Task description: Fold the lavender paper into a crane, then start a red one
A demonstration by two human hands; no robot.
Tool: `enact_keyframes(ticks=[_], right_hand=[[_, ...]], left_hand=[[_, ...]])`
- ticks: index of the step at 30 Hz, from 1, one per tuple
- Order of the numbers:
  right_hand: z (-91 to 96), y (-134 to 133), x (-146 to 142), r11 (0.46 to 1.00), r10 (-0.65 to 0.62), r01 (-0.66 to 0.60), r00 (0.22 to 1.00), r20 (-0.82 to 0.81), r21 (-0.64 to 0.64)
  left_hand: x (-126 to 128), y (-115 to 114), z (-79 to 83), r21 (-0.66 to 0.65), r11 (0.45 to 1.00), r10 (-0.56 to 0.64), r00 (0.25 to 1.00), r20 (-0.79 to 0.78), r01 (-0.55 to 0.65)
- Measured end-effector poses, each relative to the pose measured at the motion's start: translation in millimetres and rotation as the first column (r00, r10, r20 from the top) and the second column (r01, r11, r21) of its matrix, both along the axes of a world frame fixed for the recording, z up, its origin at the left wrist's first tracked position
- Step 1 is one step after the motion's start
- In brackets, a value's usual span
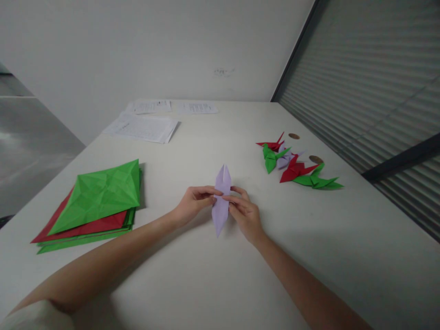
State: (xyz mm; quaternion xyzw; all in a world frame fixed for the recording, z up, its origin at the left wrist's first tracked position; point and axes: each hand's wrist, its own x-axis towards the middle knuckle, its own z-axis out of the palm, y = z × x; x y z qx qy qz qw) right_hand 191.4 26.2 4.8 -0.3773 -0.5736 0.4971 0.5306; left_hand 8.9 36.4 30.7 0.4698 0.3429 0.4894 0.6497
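Left hand (pixel 194 201): pinches left edge of lilac fold (pixel 220 208)
Right hand (pixel 244 214): pinches its right edge
Sheets (pixel 142 127): beyond lilac fold, writing unreadable

Print on far sheets (pixel 142 127) illegible

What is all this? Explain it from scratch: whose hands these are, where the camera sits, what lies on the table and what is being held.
There is no machine here. A person works with two bare hands, and the single picture comes from a camera worn on that person's head, looking forward and down. The left hand and the right hand pinch a lilac folded paper, long and pointed, at its middle. Below is a white table. On its left lies a stack of creased green and red sheets. On its right sits a cluster of small folded figures in red, green and lilac. Near the far edge lie printed pages.
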Motion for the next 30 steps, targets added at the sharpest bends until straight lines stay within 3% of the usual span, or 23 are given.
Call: enact_keyframes(ticks=[7,16,30], right_hand=[[-1.5,7.1,4.3,0.998,0.016,-0.015,1.000,0.017,-0.055],[-6.2,7.8,6.1,0.992,0.032,-0.043,0.995,-0.096,-0.118],[-8.0,6.3,6.4,0.990,0.053,-0.070,0.990,-0.133,-0.121]], left_hand=[[-2.0,2.9,-6.6,-0.006,0.998,-0.059,0.996,-0.062,0.059],[-1.9,4.7,-7.5,-0.029,0.990,-0.139,0.989,0.052,0.140],[-3.7,5.4,-10.3,-0.010,0.985,-0.170,0.983,0.072,0.171]])
